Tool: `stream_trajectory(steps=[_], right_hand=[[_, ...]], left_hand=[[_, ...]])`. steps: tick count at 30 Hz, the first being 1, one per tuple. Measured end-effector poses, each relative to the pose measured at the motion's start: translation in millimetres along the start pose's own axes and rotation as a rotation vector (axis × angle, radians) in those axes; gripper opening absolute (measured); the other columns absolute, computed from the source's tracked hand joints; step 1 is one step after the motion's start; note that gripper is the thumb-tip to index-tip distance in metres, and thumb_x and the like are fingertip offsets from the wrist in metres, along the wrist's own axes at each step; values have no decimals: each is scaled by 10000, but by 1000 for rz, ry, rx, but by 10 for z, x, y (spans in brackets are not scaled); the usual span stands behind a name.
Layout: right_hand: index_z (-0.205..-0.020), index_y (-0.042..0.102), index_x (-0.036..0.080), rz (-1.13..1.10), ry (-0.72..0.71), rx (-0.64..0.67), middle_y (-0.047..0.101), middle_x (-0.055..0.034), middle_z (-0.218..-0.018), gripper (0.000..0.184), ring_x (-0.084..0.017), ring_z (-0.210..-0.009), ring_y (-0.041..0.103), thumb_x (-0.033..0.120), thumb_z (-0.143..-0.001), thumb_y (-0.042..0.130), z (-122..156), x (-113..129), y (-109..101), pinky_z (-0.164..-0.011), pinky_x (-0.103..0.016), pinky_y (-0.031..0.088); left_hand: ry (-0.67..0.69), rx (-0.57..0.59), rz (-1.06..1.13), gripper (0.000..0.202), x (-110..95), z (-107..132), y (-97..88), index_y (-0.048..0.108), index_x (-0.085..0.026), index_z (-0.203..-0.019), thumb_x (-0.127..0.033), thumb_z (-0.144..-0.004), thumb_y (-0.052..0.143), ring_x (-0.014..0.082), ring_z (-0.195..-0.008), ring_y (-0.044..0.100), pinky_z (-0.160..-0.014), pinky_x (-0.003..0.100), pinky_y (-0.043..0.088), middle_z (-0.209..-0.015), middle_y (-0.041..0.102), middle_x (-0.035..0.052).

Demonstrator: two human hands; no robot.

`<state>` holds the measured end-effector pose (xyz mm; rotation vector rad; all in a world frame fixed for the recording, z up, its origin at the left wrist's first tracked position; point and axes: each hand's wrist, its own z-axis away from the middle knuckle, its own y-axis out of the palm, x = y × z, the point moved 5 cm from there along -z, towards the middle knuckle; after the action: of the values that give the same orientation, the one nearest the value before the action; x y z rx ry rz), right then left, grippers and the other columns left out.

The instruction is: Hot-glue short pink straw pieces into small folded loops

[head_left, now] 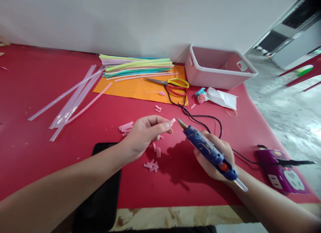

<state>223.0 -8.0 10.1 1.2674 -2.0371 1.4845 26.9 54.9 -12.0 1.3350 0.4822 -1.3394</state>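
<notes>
Pale wall behind; smooth grey floor beyond the right edge. Worktop red-covered, a patchy wood-toned strip along its near edge.

Pale pink bin at the far right of the worktop, against the wall: handle holes at the ends, inner walls visible, bottom hidden by the near side. Orange sheet left of it, bearing a bundle of fuzzy stems in yellow, lilac, teal and pink. Black phone-like slab at the near edge, partly covered by the left forearm. Clear sticks fanned out at left. Purple power block at right, black plug in it.

Right hand: grip closed round a blue glue gun, nozzle pointing up-left, clear rod out of its rear. Left hand: grip pinched, thumb and fingers on a short pink piece, raised just beside the nozzle, not touching it.

Scissors on the sheet, red and yellow handles. White packet before the bin. Smallest: cut pink bits, in loose clusters below and beside the left hand.
</notes>
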Motion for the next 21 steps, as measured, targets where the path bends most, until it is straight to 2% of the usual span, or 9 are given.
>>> stream_trajectory(steps=[3,5,10,13,15,17,19,21], right_hand=[[-886,581,265,21,31,-67,639,16,-705,189,-144,-540,604,143,-766,660,24,-57,-53,-510,-262,508],[-917,591,266,22,75,-84,642,23,-669,191,-147,-510,596,144,-782,651,50,-130,-54,-488,-263,505],[-878,578,259,3,139,-126,619,37,-637,82,-146,-481,577,226,-840,642,93,-269,-25,-460,-270,493],[-854,575,258,-6,132,-127,614,41,-626,98,-138,-479,569,201,-828,650,74,-257,-32,-455,-259,478],[-847,577,252,-13,117,-121,625,37,-638,113,-134,-495,580,176,-811,653,52,-223,-49,-473,-252,485],[-842,574,247,-16,102,-119,627,34,-641,118,-135,-504,584,169,-798,650,32,-190,-69,-481,-250,485],[-825,567,246,-17,87,-123,622,32,-629,115,-139,-504,581,179,-782,650,17,-162,-86,-479,-256,477],[-814,565,248,-13,74,-130,623,29,-625,107,-146,-508,580,197,-767,646,1,-143,-98,-479,-265,473]], left_hand=[[-18,-17,57,214,0,-9,-10,677,-163,-698,-321,-744,813,53,-535,395,-527,198,331,-672,624,-24],[-38,-8,170,246,-23,-10,-1,659,-159,-713,-319,-712,845,53,-540,383,-499,186,309,-685,602,-24],[-146,102,517,316,-62,-4,61,627,-169,-777,-224,-630,901,55,-554,398,-453,164,256,-715,544,-41],[-152,97,534,309,-81,-28,32,627,-172,-791,-229,-649,895,50,-553,401,-455,159,255,-717,529,-46],[-95,59,411,308,-166,-59,-33,629,-163,-774,-261,-648,892,49,-551,390,-460,164,254,-724,536,-38],[39,4,157,286,-363,-83,-131,645,-156,-762,-292,-658,874,49,-539,367,-466,176,246,-739,572,-21],[281,-94,-198,215,-670,-73,-244,660,-171,-777,-332,-742,800,74,-567,408,-500,206,286,-763,617,-1],[496,-212,-722,156,-955,-38,-306,686,-187,-836,-340,-829,716,118,-666,511,-610,243,374,-810,658,19]])
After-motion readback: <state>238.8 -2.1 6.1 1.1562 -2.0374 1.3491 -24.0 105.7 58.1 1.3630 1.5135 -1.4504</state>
